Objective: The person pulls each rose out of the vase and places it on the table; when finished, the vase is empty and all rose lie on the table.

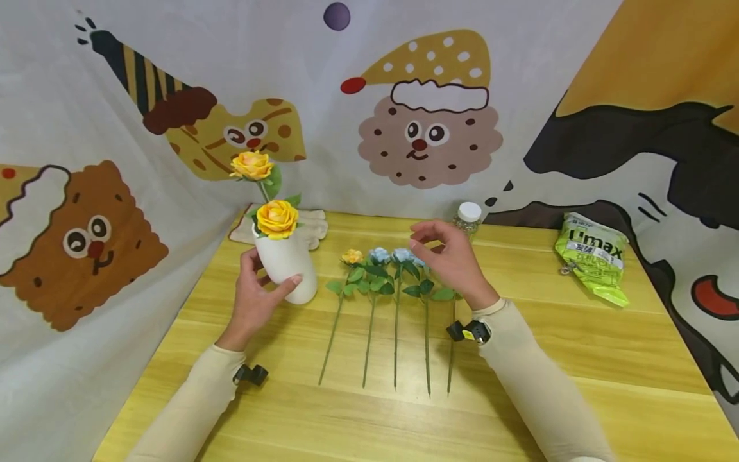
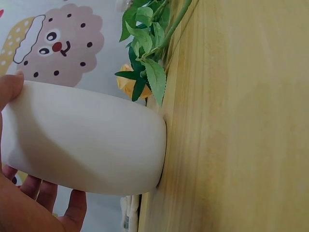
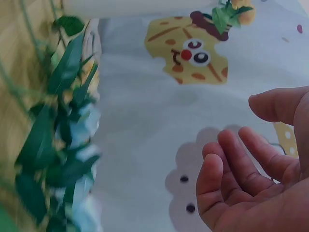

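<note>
White vase [image 1: 285, 266] is located within the left hand [image 1: 254, 303], by which it is gripped round the side, the thumb laid across the near face and the fingers bent round the other. Its base appears to be rested on the counter [image 1: 358, 423]; the grip is judged to be for steadying, since the mouth is left unobstructed. Two yellow roses [image 1: 277, 219] are held in the mouth, above the left hand.

The right hand [image 1: 453, 260] is raised over the flower heads; its fingers are loosely curved, the thumb is set apart, and nothing is held. Five stems [image 1: 396, 340] are laid between the hands and toward the near side of the right hand, roughly side by side with the heads pointed away. This spacing is presumably chosen so that each can be picked singly. A loose yellow rose [image 1: 352, 256] is noted nearest the left hand, then blue roses [image 1: 379, 255]; the last head is hidden by the right hand.

The counter is finished in pale wood grain. Beyond the left hand a whitish cloth item [image 1: 314, 228] is found; just past the right hand, a lidded jar [image 1: 467, 217]; well to its right, a green packet [image 1: 594, 256]. The room is screened by a hanging [image 1: 323, 77] printed with cartoon biscuits.
</note>
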`<state>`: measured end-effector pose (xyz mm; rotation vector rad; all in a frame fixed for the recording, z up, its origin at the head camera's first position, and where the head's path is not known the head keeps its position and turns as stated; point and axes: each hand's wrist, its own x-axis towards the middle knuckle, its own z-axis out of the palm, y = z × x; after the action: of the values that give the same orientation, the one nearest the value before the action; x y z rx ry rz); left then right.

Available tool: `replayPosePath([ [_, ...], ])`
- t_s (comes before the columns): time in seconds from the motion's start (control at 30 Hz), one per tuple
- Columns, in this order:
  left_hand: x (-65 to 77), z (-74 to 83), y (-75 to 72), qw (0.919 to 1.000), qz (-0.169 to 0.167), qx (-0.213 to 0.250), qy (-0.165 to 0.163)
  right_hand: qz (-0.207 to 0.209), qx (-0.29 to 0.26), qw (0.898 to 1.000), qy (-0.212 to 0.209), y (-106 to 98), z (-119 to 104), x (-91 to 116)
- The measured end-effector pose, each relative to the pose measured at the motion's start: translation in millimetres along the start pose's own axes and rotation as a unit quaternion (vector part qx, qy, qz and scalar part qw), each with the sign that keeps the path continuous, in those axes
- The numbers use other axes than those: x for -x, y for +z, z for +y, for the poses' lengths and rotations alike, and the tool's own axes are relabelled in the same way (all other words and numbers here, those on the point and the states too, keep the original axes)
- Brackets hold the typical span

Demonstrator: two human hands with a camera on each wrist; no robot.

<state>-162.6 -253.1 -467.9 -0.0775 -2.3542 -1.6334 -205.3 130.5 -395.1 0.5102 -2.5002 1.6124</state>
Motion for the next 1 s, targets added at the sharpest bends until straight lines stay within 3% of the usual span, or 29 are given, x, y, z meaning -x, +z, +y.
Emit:
replayPosePath([
  [0.53, -1.6, -1.4, 0.7, 1.0, 0.0, 0.002, -0.005, -0.03, -0.076, 0.994, -0.067, 63.0, -48.4, -27.4],
  [1.0, -0.4, 1.7, 1.6, 0.9999, 0.0, 0.01, -0.012, -0.077, -0.071, 0.988, -0.111, 132.5, -89.2, -44.4],
])
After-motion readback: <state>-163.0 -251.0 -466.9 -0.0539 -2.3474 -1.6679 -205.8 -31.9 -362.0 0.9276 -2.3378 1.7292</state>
